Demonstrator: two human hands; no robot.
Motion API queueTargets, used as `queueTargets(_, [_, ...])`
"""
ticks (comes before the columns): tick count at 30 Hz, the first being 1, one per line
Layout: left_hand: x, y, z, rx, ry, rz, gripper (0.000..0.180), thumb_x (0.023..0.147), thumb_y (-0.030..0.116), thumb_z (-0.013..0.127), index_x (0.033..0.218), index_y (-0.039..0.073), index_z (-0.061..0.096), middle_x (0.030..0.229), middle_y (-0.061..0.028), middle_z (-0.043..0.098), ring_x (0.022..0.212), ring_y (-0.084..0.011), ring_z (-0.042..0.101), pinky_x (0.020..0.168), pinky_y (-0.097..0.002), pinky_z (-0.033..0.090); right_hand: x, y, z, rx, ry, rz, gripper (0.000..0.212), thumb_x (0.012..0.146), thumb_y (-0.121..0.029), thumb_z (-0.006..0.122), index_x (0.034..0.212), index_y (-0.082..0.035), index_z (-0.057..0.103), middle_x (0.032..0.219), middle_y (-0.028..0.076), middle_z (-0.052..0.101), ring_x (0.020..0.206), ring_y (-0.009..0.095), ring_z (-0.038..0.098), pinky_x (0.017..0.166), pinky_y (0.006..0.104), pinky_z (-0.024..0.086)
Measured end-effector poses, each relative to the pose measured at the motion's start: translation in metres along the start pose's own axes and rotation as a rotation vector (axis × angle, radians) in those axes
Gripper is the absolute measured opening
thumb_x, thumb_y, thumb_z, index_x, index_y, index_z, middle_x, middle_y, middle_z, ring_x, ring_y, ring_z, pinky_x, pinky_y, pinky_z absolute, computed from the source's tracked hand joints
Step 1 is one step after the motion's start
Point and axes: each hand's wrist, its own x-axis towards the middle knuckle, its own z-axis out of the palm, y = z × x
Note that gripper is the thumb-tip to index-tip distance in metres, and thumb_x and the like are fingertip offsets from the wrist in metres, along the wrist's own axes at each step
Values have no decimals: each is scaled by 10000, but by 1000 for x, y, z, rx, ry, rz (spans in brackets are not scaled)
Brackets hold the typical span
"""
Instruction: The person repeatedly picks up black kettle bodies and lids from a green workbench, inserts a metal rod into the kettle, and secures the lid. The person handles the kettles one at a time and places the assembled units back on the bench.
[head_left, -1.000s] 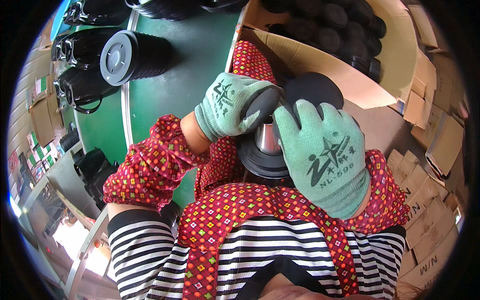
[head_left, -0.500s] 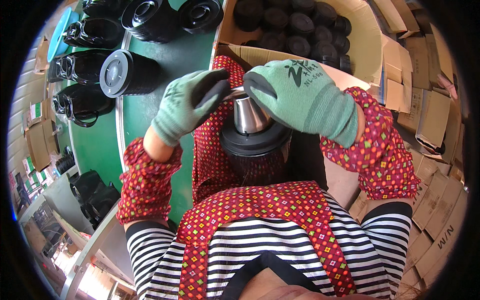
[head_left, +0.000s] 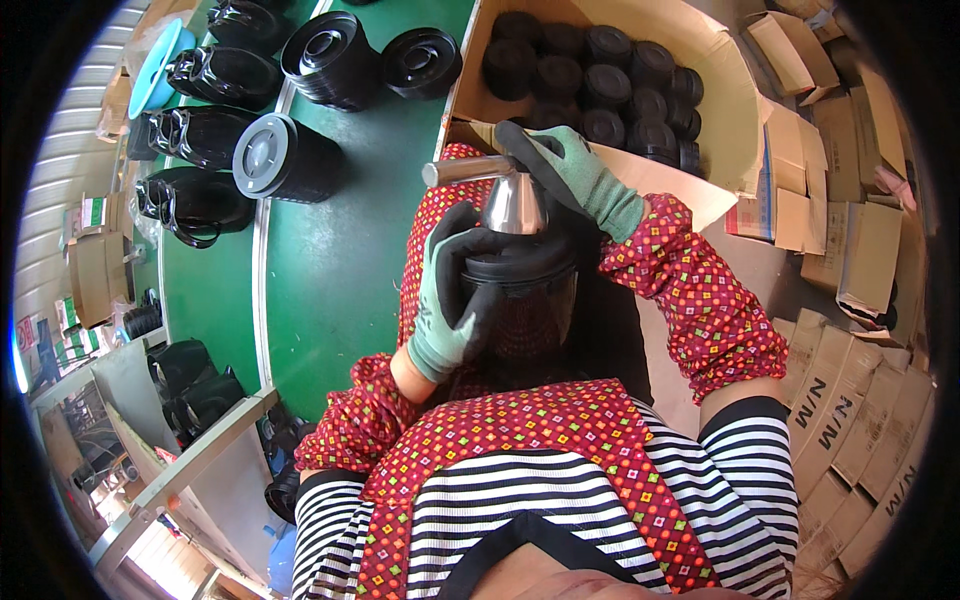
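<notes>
A dark, round container [head_left: 525,325] stands upright in front of my body, with a black lid [head_left: 520,262] on its top. From the lid rises a shiny metal cone [head_left: 515,207], with a metal bar handle [head_left: 465,170] sticking out to the left. My left hand [head_left: 450,290], in a green glove with black palm, curls closed round the left side of the lid and container rim. My gloved right hand [head_left: 575,175] is closed at the right end of the metal handle, above the cone; part of its grip is hidden.
On the green table [head_left: 340,255] at left stand several glossy black jugs [head_left: 205,135], a black cup with a grey lid [head_left: 285,158] and stacked black lids [head_left: 330,60]. A cardboard box [head_left: 715,80] ahead holds several black round pieces. Flattened cartons [head_left: 845,400] lie at right.
My left hand has come down from the metal handle to the container's lid. The handle now points left, and my right hand has shifted back to its right end.
</notes>
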Motion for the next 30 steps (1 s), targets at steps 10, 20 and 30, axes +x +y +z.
queueTargets(10, [7,3,-15,-59,34,-40,979,789,189,811,1593,-33,300,1619,-255,362,1509,-409,379,1256,-497,280,-1,4,-8,86,-138,-415,282,1033,-291,678,1244,-123,760,1076,102,721,1064,260,683,924,369,521])
queueTargets(20, [101,54,-43,-57,-470,326,651,858,148,680,1463,-58,560,1473,-269,564,1390,-451,528,1201,-567,358,11,-20,16,559,-344,-335,285,972,-214,696,1136,11,756,1184,89,668,1074,190,631,994,332,499])
queueTargets(30, [130,105,44,977,-578,248,507,872,226,616,1277,-80,626,1121,-206,659,1028,-347,660,911,-416,558,-10,-27,14,307,-348,-458,257,985,-122,665,1198,16,697,1278,158,640,1185,307,614,1093,416,473])
